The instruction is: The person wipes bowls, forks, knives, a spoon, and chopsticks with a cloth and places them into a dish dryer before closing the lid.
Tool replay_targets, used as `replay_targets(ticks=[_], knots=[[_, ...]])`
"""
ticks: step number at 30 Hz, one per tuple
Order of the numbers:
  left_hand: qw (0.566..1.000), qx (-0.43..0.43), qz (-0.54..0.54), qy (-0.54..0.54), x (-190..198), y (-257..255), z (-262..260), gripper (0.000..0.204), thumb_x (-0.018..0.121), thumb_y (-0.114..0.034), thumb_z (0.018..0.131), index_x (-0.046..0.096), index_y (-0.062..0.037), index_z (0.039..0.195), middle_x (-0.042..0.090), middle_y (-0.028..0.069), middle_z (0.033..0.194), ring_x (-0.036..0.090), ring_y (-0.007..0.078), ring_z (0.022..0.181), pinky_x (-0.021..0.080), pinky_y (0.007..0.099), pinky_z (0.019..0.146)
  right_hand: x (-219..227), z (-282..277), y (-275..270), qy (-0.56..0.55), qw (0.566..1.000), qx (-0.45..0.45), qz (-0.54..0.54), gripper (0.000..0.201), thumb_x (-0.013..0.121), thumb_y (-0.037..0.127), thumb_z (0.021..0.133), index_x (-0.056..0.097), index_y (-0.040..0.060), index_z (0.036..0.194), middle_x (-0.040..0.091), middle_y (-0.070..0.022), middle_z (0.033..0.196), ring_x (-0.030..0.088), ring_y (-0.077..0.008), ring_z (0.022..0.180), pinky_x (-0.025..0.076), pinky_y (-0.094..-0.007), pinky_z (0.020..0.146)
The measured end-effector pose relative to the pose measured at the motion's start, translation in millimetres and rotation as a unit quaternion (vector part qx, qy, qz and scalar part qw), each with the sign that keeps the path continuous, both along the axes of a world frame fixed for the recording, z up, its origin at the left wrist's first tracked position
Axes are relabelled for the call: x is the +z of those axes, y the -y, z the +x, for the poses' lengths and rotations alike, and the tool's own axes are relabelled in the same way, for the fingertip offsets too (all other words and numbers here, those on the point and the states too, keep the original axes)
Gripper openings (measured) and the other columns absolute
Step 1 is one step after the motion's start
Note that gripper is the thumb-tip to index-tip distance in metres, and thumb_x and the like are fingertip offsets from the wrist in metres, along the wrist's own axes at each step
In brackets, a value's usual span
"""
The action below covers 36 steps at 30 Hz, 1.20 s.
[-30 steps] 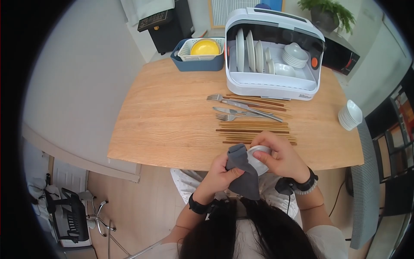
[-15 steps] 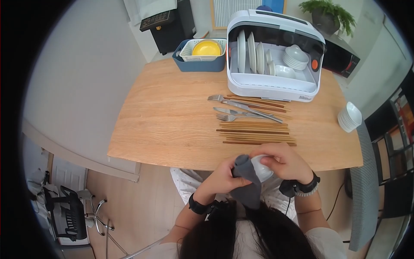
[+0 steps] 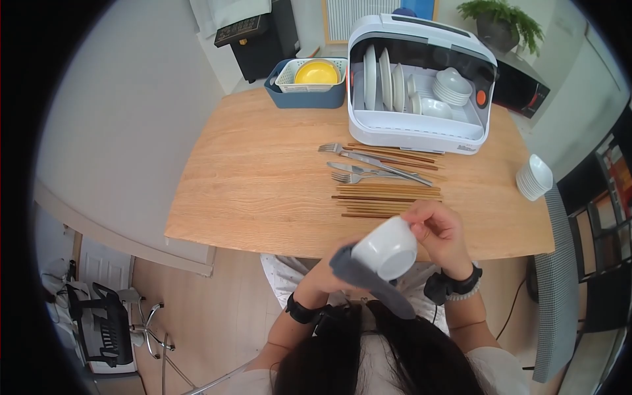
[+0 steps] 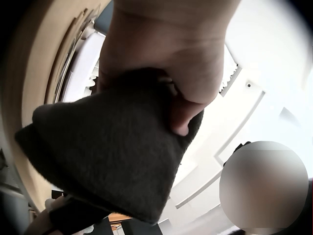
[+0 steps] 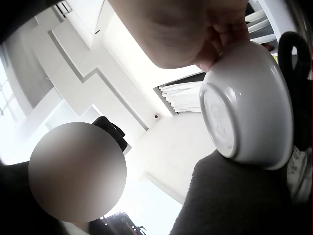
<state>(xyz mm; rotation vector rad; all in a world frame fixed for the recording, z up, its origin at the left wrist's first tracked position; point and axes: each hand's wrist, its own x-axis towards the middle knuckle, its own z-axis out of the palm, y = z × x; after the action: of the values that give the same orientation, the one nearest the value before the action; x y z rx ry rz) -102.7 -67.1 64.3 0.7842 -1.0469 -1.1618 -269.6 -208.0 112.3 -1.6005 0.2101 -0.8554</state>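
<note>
Left hand (image 3: 334,271) grips grey cloth (image 4: 115,147), thumb over it. Right hand (image 3: 440,234) pinches white bowl (image 3: 388,247) at the rim, fingers curled. Bowl is tilted, above the person's lap at the near table edge, foot ring turned out, cloth touching it. Black strap on each wrist.

Table (image 3: 243,171): light wood, visible grain, curved outline. Ahead of the hands, chopsticks (image 3: 388,191) lie in two groups, cutlery between. Behind that, white rack (image 3: 415,135), front open. Left of rack, blue basket (image 3: 306,100) with white basket (image 3: 286,83) in it, yellow dish (image 3: 317,72) inside that. At right table edge, bowl stack (image 3: 534,179), leaning.

Room: pale walls, light floor (image 3: 230,309). Chair (image 3: 112,336) at left, grey checked bench (image 3: 556,283) along right. Dark machine (image 3: 263,39) behind left, black appliance (image 3: 523,85) and plant (image 3: 510,14) behind right.

Counts: 1 bowl in hand, 1 cloth, 1 rack, 2 baskets, 1 yellow dish, 2 forks (image 3: 330,149); knives (image 3: 342,167) overlap, count unclear. Chopsticks too tight to count. In rack: at least 3 upright plates (image 3: 384,79), 1 pile of bowls (image 3: 451,91), layers unclear. 1 chair, 1 bench, 1 plant.
</note>
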Motion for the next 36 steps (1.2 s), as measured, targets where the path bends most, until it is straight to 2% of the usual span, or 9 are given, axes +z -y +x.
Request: replay_targets(ticks=[4, 7, 9, 12, 15, 19, 22, 26, 36], knots=[[0.986, -0.08, 0.029, 0.142, 9.8, 4.7, 2.1, 0.057, 0.08, -0.006, 0.057, 0.053, 0.0006, 0.106, 0.061, 0.0053, 0.094, 0.055, 0.0115, 0.089, 0.043, 0.0258, 0.08, 37.2, -0.2, 6.9, -0.183, 0.929, 0.249, -0.204, 0.024, 0.052, -0.009, 0.072, 0.058, 0.0045, 0.091, 0.059, -0.0108, 0.077, 0.058, -0.0253, 0.075, 0.045, -0.0296, 0.068], [0.967, -0.123, 0.067, 0.211, 9.5, 7.4, 7.3, 0.051, 0.08, -0.004, 0.055, 0.054, 0.0005, 0.098, 0.062, 0.0063, 0.09, 0.056, 0.0117, 0.087, 0.044, 0.0258, 0.081, 43.4, 6.3, 1.7, -0.212, 0.894, 0.259, -0.297, 0.025, 0.051, -0.008, 0.072, 0.058, 0.0066, 0.091, 0.059, -0.0114, 0.078, 0.057, -0.0297, 0.075, 0.045, -0.0309, 0.067], [0.996, 0.011, 0.046, 0.082, 0.6, 4.8, 11.0, 0.043, 0.076, -0.003, 0.06, 0.054, -0.0003, 0.097, 0.062, 0.0094, 0.092, 0.058, 0.0162, 0.086, 0.046, 0.0291, 0.08, 51.1, 3.3, 8.2, -0.217, 0.903, 0.245, -0.277, 0.022, 0.049, -0.007, 0.073, 0.057, 0.0052, 0.09, 0.059, -0.0099, 0.077, 0.057, -0.027, 0.074, 0.045, -0.0301, 0.067], [0.954, 0.207, 0.045, -0.21, 5.8, 1.1, 15.0, 0.041, 0.069, -0.014, 0.071, 0.052, 0.0001, 0.106, 0.059, 0.0105, 0.096, 0.058, 0.0215, 0.086, 0.047, 0.0339, 0.078, 59.9, -7.0, 32.2, -0.119, 0.969, 0.039, -0.215, 0.023, 0.049, -0.006, 0.075, 0.058, 0.0042, 0.093, 0.058, -0.0054, 0.075, 0.056, -0.0184, 0.071, 0.044, -0.0277, 0.068], [0.919, 0.288, 0.008, -0.268, -21.8, 2.4, 42.3, 0.033, 0.057, -0.019, 0.082, 0.05, -0.0015, 0.109, 0.058, 0.0118, 0.101, 0.057, 0.0248, 0.092, 0.046, 0.0385, 0.082, 63.4, -5.9, 86.1, -0.045, 0.973, -0.145, -0.176, 0.025, 0.051, -0.005, 0.076, 0.059, 0.0039, 0.099, 0.057, -0.0018, 0.075, 0.053, -0.0119, 0.07, 0.044, -0.0262, 0.068], [0.854, 0.262, -0.019, -0.45, -52.4, 8.5, 60.9, 0.032, 0.052, -0.023, 0.086, 0.05, -0.0013, 0.11, 0.058, 0.0121, 0.103, 0.055, 0.0251, 0.096, 0.044, 0.0382, 0.086, 62.9, 26.2, 165.0, -0.063, 0.842, -0.342, -0.413, 0.027, 0.053, -0.004, 0.074, 0.063, 0.0056, 0.098, 0.059, -0.0099, 0.072, 0.057, -0.0213, 0.068, 0.045, -0.0282, 0.065], [0.875, 0.269, 0.001, -0.404, -58.8, 6.8, 67.0, 0.032, 0.049, -0.024, 0.088, 0.05, -0.0022, 0.111, 0.057, 0.0108, 0.104, 0.056, 0.0243, 0.096, 0.045, 0.037, 0.085, 38.5, 50.3, 223.0, -0.128, 0.72, -0.402, -0.551, 0.027, 0.053, -0.004, 0.071, 0.065, 0.0079, 0.091, 0.059, -0.0148, 0.073, 0.058, -0.0274, 0.072, 0.046, -0.0338, 0.064], [0.879, 0.273, 0.0, -0.39, -57.9, 5.4, 64.4, 0.03, 0.05, -0.024, 0.088, 0.05, -0.0027, 0.11, 0.058, 0.0107, 0.103, 0.056, 0.0239, 0.095, 0.045, 0.0367, 0.084, 6.3, 69.4, 251.7, -0.192, 0.699, -0.387, -0.571, 0.028, 0.052, -0.002, 0.064, 0.064, 0.0085, 0.086, 0.06, -0.0145, 0.074, 0.059, -0.0315, 0.073, 0.047, -0.0403, 0.065], [0.872, 0.289, 0.029, -0.395, -58.1, 6.6, 65.2, 0.027, 0.05, -0.022, 0.087, 0.051, -0.0034, 0.106, 0.059, 0.0103, 0.098, 0.057, 0.0233, 0.089, 0.047, 0.0351, 0.079, -21.3, 72.3, 262.0, -0.274, 0.784, -0.303, -0.468, 0.014, 0.056, 0.01, 0.073, 0.066, 0.0047, 0.081, 0.062, -0.0187, 0.073, 0.061, -0.0323, 0.07, 0.048, -0.0401, 0.065]])
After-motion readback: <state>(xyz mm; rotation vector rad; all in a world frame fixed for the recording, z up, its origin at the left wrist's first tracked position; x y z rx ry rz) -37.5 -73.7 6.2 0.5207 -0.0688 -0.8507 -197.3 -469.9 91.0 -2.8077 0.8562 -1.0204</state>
